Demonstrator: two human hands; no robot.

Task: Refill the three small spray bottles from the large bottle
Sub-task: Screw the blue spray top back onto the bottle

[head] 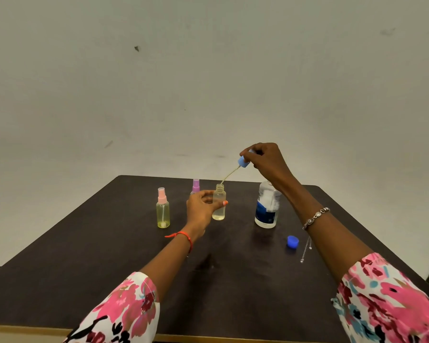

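Holding the blue spray-pump cap point(244, 161) with its dip tube above the open clear small bottle point(219, 205) at frame centre.
Pinching the cap in right hand point(265, 162), wrapping left hand point(203, 209) around the bottle for steadiness; leaving the uncapped large clear blue-labelled bottle point(267, 206) just right, ready for pouring.

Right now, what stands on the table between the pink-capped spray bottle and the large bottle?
In the head view, the left hand holds an uncapped small bottle there; the purple-capped bottle stands just behind.
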